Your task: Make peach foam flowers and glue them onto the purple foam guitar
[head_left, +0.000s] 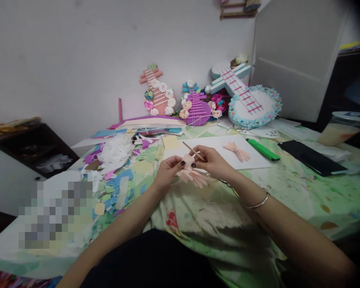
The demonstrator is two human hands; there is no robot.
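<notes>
A pale pink paper flower [193, 177] with fringed petals is held up over the near edge of the table. My left hand [169, 170] pinches its left side between thumb and fingers. On the other side, my right hand [211, 160] has its thumb on the same flower, while its fingers grip a thin wooden stick [189, 148] that slants up to the left. Behind the hands lies a white board [204, 142], partly covered by them. Another pink fringed paper piece [237, 151], pinched in at its middle, rests on that board.
Right of the board are a green box cutter [263, 150], a black phone [312, 157] and a lidded drink cup [342, 130]. White string [115, 151] and paper scraps [120, 188] cover the left. Decorated instrument models [255, 106] lean along the wall.
</notes>
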